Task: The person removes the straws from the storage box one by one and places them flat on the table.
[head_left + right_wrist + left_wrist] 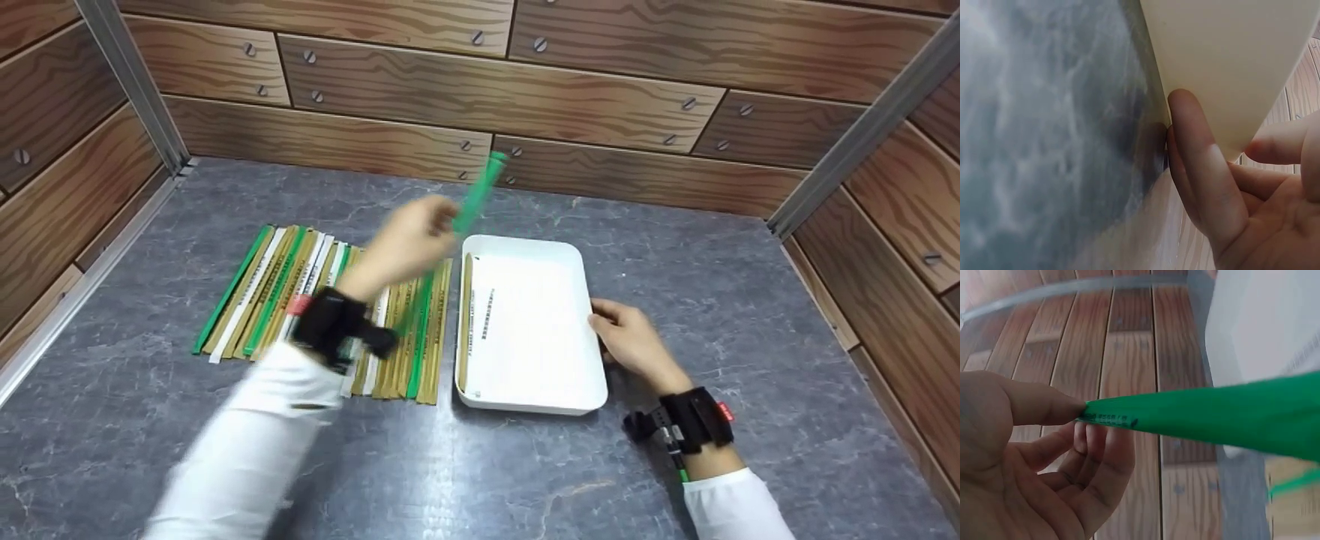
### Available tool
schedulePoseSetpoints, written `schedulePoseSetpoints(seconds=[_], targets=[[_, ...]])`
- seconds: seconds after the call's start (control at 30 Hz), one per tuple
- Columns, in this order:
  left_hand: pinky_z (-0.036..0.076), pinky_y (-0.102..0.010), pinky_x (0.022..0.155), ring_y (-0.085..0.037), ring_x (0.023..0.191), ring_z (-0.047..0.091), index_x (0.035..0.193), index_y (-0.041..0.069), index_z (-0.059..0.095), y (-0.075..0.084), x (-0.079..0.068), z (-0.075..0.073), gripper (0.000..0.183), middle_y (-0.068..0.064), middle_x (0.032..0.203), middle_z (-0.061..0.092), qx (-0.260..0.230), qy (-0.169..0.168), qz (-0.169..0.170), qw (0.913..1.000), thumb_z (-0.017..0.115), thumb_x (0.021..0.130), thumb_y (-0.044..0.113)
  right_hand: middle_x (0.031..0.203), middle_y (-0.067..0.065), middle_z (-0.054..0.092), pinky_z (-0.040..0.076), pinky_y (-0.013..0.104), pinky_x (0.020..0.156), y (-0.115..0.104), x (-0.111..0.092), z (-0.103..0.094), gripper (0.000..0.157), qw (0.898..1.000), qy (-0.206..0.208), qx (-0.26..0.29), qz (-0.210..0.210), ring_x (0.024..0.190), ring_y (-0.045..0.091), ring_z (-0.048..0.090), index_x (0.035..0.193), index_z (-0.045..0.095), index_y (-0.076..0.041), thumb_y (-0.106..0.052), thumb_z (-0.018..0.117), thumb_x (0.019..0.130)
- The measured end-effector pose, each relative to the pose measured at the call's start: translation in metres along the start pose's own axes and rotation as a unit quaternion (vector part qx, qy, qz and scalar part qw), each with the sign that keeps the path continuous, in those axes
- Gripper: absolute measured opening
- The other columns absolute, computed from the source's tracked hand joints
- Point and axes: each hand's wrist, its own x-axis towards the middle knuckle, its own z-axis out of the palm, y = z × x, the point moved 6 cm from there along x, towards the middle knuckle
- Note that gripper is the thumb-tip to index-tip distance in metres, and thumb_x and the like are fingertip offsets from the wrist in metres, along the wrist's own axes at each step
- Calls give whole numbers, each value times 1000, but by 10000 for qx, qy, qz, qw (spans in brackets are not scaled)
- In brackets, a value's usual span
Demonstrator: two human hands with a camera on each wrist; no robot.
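Note:
My left hand (409, 240) pinches one end of a long, narrow green strip (480, 193) between thumb and fingers, raised near the far left corner of a white tray (532, 409). Small dark print shows on the green strip (1196, 410) in the left wrist view, close to the thumb. At the tray's right side my right hand (634, 341) holds the wall, thumb at the rim and fingers against the outside, as the right wrist view shows. Inside the tray a tan strip (466, 330) with printed characters lies along the left wall.
A side-by-side row of tan, white and green strips (255, 292) lies left of the tray, partly hidden by my left arm. The grey marbled tabletop (540, 472) is bounded by wood-patterned panels (420, 82) at the back and both sides.

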Motion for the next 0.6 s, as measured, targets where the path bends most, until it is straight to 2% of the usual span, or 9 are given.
schedulePoseSetpoints(seconds=[0.13, 0.27, 0.33, 0.47, 0.6], targets=[[59, -40, 87, -31, 108, 65, 140, -1, 57, -39, -14, -56, 38, -20, 128, 66, 392, 426, -172, 9982, 58, 102, 6, 132, 27, 64, 61, 31, 66, 0, 0, 0, 50, 9999, -8, -119, -9, 86, 19, 70, 153, 44, 5, -19, 48, 109], [57, -39, 82, -35, 105, 63, 143, -4, 54, -82, -28, -105, 40, -27, 131, 63, 729, 618, -626, 9935, 55, 104, 8, 134, 27, 63, 62, 32, 67, 1, -2, -2, 50, 9997, -36, -243, -36, 90, 21, 71, 154, 44, 3, -20, 47, 110], [55, -41, 86, -37, 109, 60, 144, -7, 52, -103, -35, -127, 43, -31, 135, 60, 885, 686, -846, 9901, 52, 104, 8, 135, 27, 63, 62, 32, 68, 1, -3, -2, 50, 9997, -46, -253, -48, 91, 21, 71, 154, 43, 3, -20, 47, 110], [50, -56, 98, -47, 118, 56, 144, -12, 49, -145, -52, -160, 46, -37, 139, 54, 1121, 885, -1239, 9820, 48, 102, 8, 135, 28, 62, 63, 32, 68, 0, -2, -1, 51, 9998, -60, -193, -56, 92, 22, 71, 154, 43, 5, -20, 48, 110], [47, -58, 99, -50, 117, 55, 135, -17, 54, -183, -67, -179, 44, -41, 133, 55, 1392, 1167, -1524, 9715, 47, 99, 7, 136, 28, 62, 63, 33, 69, 0, -1, 0, 52, 9999, -70, -153, -28, 95, 23, 71, 154, 42, 5, -20, 48, 110]])
